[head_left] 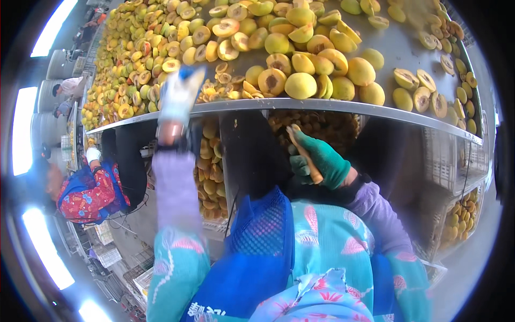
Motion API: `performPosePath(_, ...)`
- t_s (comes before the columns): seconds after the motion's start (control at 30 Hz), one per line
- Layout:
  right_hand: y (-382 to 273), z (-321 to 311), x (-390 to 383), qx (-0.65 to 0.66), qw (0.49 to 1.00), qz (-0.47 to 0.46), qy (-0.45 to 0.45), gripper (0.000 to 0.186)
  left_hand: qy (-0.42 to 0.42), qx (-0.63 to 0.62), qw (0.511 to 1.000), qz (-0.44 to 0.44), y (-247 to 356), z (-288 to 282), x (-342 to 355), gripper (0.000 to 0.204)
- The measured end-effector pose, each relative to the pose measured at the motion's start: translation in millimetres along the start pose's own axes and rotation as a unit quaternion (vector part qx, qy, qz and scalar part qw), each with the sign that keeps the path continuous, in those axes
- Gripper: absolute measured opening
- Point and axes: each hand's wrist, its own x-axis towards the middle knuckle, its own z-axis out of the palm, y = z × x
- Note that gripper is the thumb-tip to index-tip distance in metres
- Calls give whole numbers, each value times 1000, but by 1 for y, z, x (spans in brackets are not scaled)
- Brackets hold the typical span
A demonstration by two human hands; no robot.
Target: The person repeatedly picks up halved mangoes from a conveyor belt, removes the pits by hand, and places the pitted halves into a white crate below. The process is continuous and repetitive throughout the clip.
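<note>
Halved yellow peaches [272, 80] lie cut side up and skin side up along the near part of a metal table [322, 106]. My left hand [179, 94], in a white and blue glove, is over the table's near edge beside the fruit. Motion smears its fingers, so whether it holds anything is unclear. Lower and to the right, my right hand [324, 158] wears a green glove and is closed around a slim wooden-handled tool [304, 153]. The tool slants with one end up toward the table edge; its working tip is too small to make out.
A dense heap of peach halves [145, 59] covers the table's left side. Below the edge sit a crate of peaches [212, 182] and a container of dark fruit pieces [338, 123]. Stacked crates [448, 155] stand at right. A person in a red patterned top [91, 196] sits at left.
</note>
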Motion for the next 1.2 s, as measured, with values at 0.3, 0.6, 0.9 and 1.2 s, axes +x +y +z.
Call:
performPosePath(0.3, 1, 44, -16, -202, 889, -317, 261, 36, -146, -150, 977, 33, 10, 77, 70, 35)
performPosePath(0.6, -18, 66, 23, -428, 710, -503, 243, 38, -165, -503, 847, 38, 74, 62, -76, 36)
performPosePath(0.9, -2, 65, 0, -499, 667, -473, 287, 39, -191, -652, 734, 9, 76, 71, -86, 22)
performPosePath(1.2, 2, 66, 4, -479, 698, -468, 255, 42, 17, -138, 906, 400, 94, 66, -94, 25)
